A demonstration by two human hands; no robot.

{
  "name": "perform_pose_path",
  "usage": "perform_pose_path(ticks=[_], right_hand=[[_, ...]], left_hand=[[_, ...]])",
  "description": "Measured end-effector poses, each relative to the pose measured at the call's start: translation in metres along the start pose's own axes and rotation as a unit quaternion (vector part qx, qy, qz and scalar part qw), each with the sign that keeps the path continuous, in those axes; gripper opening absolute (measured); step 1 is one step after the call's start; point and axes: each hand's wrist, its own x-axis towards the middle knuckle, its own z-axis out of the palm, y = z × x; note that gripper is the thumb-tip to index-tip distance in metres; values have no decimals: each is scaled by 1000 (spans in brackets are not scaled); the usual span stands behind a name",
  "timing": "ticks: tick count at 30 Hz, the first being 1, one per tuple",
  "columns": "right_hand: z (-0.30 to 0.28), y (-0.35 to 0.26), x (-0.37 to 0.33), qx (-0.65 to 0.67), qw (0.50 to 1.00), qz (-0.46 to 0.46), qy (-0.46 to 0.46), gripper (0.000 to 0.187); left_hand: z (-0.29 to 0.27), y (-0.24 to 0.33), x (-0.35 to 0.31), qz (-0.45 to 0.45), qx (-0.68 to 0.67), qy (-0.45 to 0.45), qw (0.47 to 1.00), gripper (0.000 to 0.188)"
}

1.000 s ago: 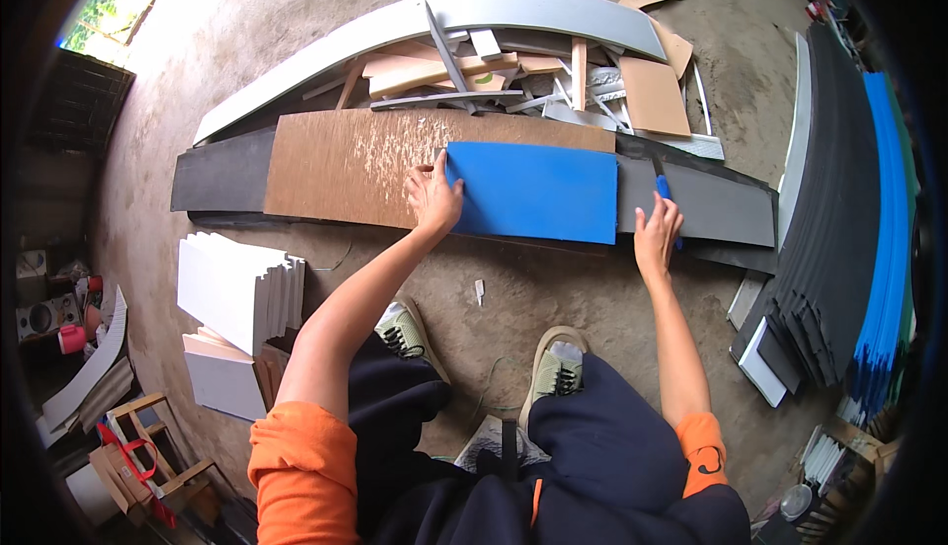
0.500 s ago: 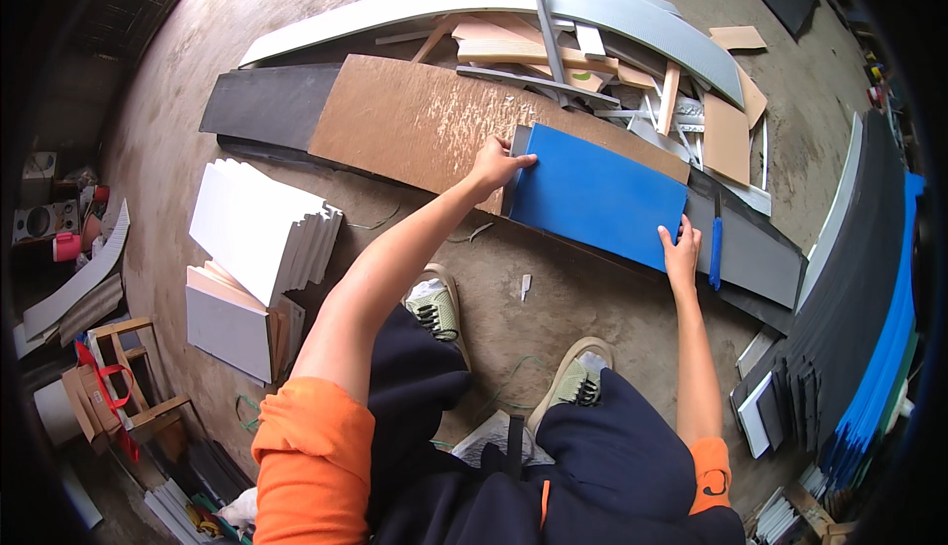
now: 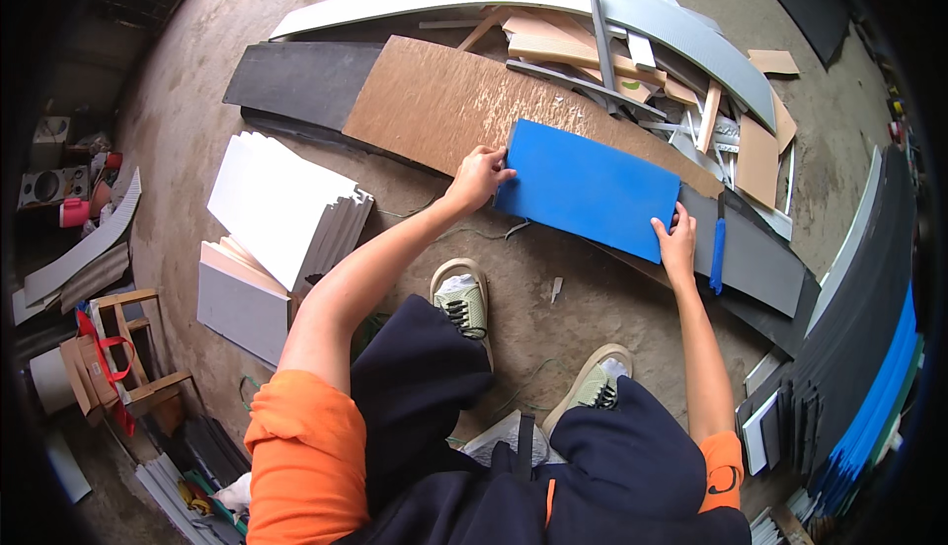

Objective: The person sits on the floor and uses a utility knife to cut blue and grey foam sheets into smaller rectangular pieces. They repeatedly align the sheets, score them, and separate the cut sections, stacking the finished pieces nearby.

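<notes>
Near: green shoes (image 3: 591, 387) on concrete floor (image 3: 518, 333), stack of white panels (image 3: 276, 204) off L. Next, L hand (image 3: 478, 178) pinching L edge of blue panel (image 3: 588, 188), thumb on top; R hand (image 3: 677, 241) w/ its grip closed on the R end, nr lower corner. Panel's over brown board (image 3: 420, 101), jutting past its near edge; can't tell if they touch. Blue-handled tool (image 3: 718, 257) just R, on grey board (image 3: 760, 264). Beyond: offcuts heap (image 3: 563, 51), then long white strip (image 3: 434, 10).

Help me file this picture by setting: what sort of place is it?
Probably a workshop or shed: there are stacked white boards, a heap of offcuts on the bare floor, and what looks like a blue-handled knife beside the blue board.
</notes>
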Motion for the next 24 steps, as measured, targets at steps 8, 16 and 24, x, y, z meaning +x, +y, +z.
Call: perform_pose_path(ticks=[8,16,24], right_hand=[[3,-1,11,9,1000,-11,27,59],[4,2,12,25,999,-9,29,60],[7,3,15,41,998,-13,44,60]], left_hand=[[3,4,6,10,16,7,1000,42],[2,4,5,5,32,-2,999,44],[3,-2,9,21,28,12,999,41]])
